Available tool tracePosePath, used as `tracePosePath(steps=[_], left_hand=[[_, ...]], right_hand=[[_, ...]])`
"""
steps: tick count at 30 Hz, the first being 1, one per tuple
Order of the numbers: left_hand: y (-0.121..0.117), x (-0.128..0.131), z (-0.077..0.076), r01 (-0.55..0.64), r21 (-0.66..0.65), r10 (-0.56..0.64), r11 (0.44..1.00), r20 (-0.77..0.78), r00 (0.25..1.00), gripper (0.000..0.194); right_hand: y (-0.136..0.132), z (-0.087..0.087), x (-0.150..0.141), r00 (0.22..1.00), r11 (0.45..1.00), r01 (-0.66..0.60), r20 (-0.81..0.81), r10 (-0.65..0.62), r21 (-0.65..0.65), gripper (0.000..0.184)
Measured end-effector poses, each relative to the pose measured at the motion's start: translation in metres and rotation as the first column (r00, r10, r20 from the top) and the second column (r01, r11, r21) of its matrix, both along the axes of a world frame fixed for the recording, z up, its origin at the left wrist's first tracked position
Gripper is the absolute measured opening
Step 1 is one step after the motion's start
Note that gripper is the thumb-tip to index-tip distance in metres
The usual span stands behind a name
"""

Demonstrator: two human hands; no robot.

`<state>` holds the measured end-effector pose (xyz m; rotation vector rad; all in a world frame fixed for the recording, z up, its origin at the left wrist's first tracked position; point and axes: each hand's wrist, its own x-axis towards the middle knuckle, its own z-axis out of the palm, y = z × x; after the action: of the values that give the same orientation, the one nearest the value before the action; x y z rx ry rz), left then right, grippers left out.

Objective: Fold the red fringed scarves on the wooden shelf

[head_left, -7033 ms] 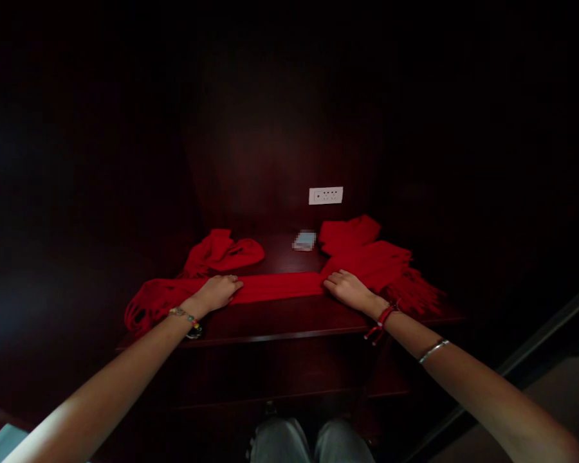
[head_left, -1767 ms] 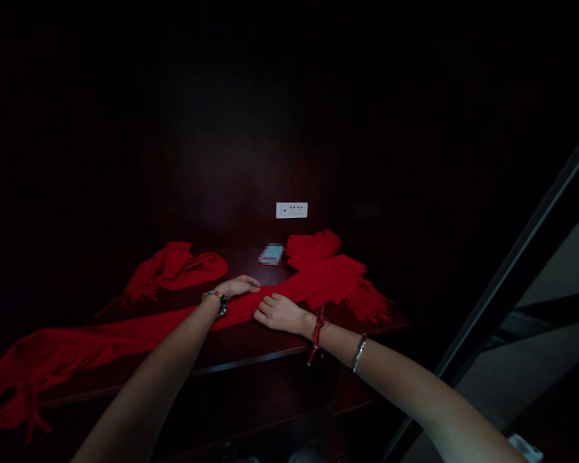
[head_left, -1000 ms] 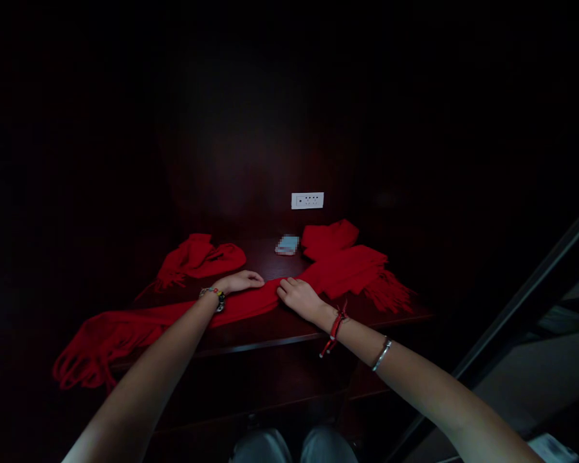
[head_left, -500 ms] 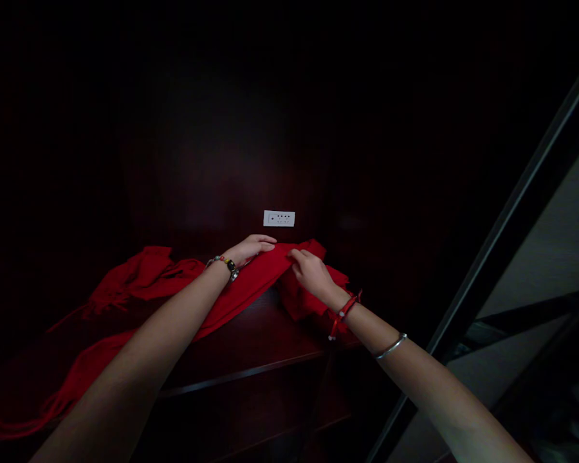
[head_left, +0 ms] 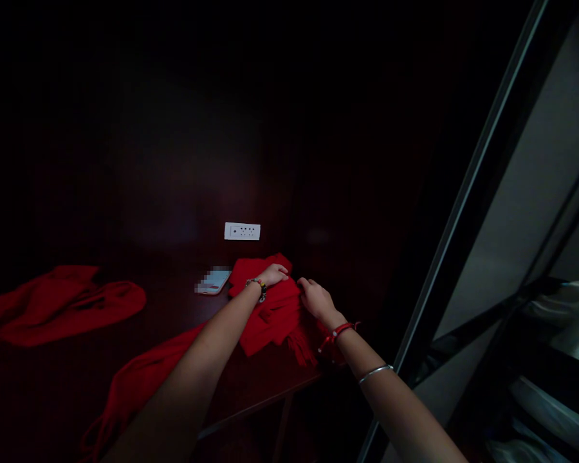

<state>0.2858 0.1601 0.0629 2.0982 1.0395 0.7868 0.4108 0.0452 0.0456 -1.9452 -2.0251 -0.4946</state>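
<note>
A red fringed scarf (head_left: 270, 321) lies in a folded heap at the right end of a dark wooden shelf (head_left: 251, 386). My left hand (head_left: 274, 275) rests on top of the heap, fingers stretched out over the cloth. At the heap's right edge, my right hand (head_left: 317, 299) has its fingers curled on the scarf's border. A long red strip with fringe (head_left: 149, 373) runs to the front left, partly covered by my left forearm. Farther left lies another red cloth piece (head_left: 72, 305), loosely looped.
A phone-like flat object (head_left: 215, 281), partly blurred out, lies left of the heap. The back panel carries a white power socket (head_left: 242, 231). A metal-edged door frame (head_left: 473, 167) slants along the right, with light folded items (head_left: 567, 315) beyond it.
Both hands have moved with the scarf onto the heap at the right; the cloth stretched between them now lies folded there. The phone-like object has come into sight. The view has shifted right.
</note>
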Motion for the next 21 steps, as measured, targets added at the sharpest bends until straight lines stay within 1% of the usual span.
tracePosePath(steps=[3,4,6,7,9,11,13,14,16,17,19,21], left_hand=[[0.006,-0.007,-0.001,0.039,0.04,-0.038,0.998,-0.023,0.999,0.029],[0.006,-0.013,-0.001,0.05,0.054,-0.049,0.997,-0.034,0.998,0.031],[-0.002,-0.033,-0.002,0.047,0.116,-0.037,0.992,-0.085,0.996,0.039],[-0.011,-0.047,-0.004,0.038,0.16,-0.017,0.986,-0.129,0.991,0.044],[-0.036,-0.082,-0.015,0.019,0.252,0.047,0.968,-0.252,0.966,0.06],[-0.07,-0.122,-0.03,0.017,0.273,0.091,0.962,-0.377,0.922,0.073],[-0.104,-0.161,-0.047,0.012,0.267,0.13,0.964,-0.505,0.853,0.084],[-0.118,-0.178,-0.055,0.001,0.262,0.149,0.965,-0.551,0.821,0.084],[-0.14,-0.205,-0.065,-0.019,0.249,0.173,0.968,-0.613,0.771,0.07],[-0.146,-0.215,-0.067,-0.019,0.254,0.18,0.967,-0.632,0.754,0.063],[-0.153,-0.229,-0.066,0.003,0.278,0.188,0.961,-0.66,0.727,0.056],[-0.154,-0.239,-0.061,0.034,0.298,0.189,0.954,-0.686,0.702,0.058]], right_hand=[[-0.003,0.0,-0.001,0.98,0.99,-0.131,0.156,0.12,0.06,0.035],[-0.004,0.002,-0.002,0.974,0.986,-0.155,0.179,0.142,0.062,0.033],[-0.004,0.005,-0.001,0.974,0.987,-0.146,0.186,0.133,0.06,0.029],[-0.004,0.006,0.001,0.976,0.99,-0.128,0.184,0.115,0.06,0.029],[-0.004,0.006,0.004,0.976,0.993,-0.102,0.197,0.088,0.059,0.029],[-0.005,0.006,0.007,0.965,0.992,-0.113,0.242,0.098,0.048,0.029],[-0.007,0.007,0.007,0.947,0.986,-0.157,0.293,0.135,0.055,0.032],[-0.008,0.008,0.005,0.935,0.979,-0.195,0.315,0.165,0.066,0.035],[-0.01,0.01,0.0,0.898,0.952,-0.296,0.362,0.251,0.075,0.041],[-0.01,0.012,-0.003,0.872,0.936,-0.346,0.388,0.298,0.057,0.042],[-0.01,0.015,-0.01,0.819,0.916,-0.401,0.437,0.37,-0.024,0.037],[-0.008,0.016,-0.014,0.795,0.918,-0.382,0.468,0.385,-0.106,0.028]])
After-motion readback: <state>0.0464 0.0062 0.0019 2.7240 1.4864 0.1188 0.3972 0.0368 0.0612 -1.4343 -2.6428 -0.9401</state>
